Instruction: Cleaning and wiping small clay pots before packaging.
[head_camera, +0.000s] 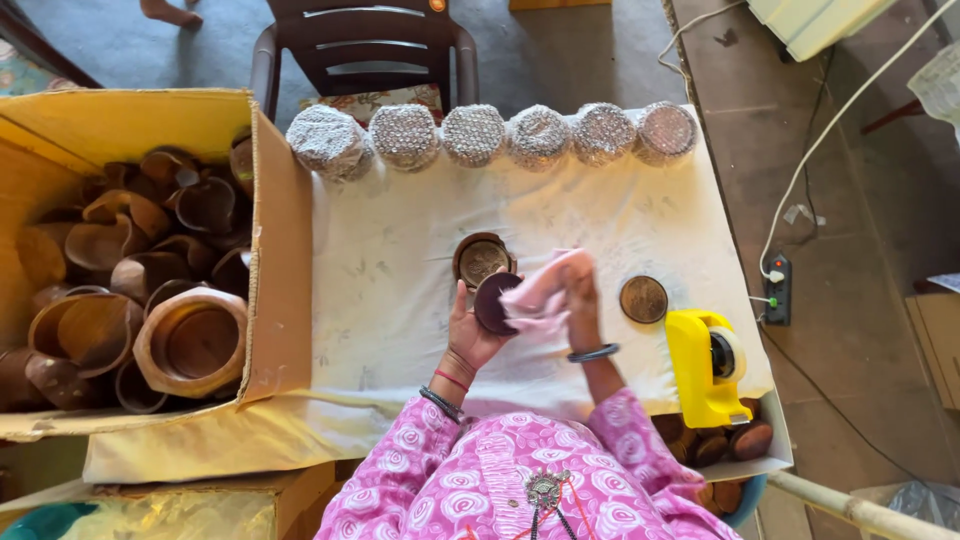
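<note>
Mid-table: left hand (470, 325) props small dark wooden lid (494, 302) upright for access; right hand (580, 292) presses bunched pink cloth (540, 290) on it, probably wiping; open wooden pot (483, 258) just behind.

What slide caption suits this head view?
Left hand holds a dark wooden disc; right hand rubs it with pink cloth.

Dark round wooden lid (493, 302), tilted, under pink cloth (545, 290).

craft packing workshop | carton of wooden bowls (190, 345) | bubble-wrapped bundles (473, 135) | tape dispenser (705, 365)
</note>
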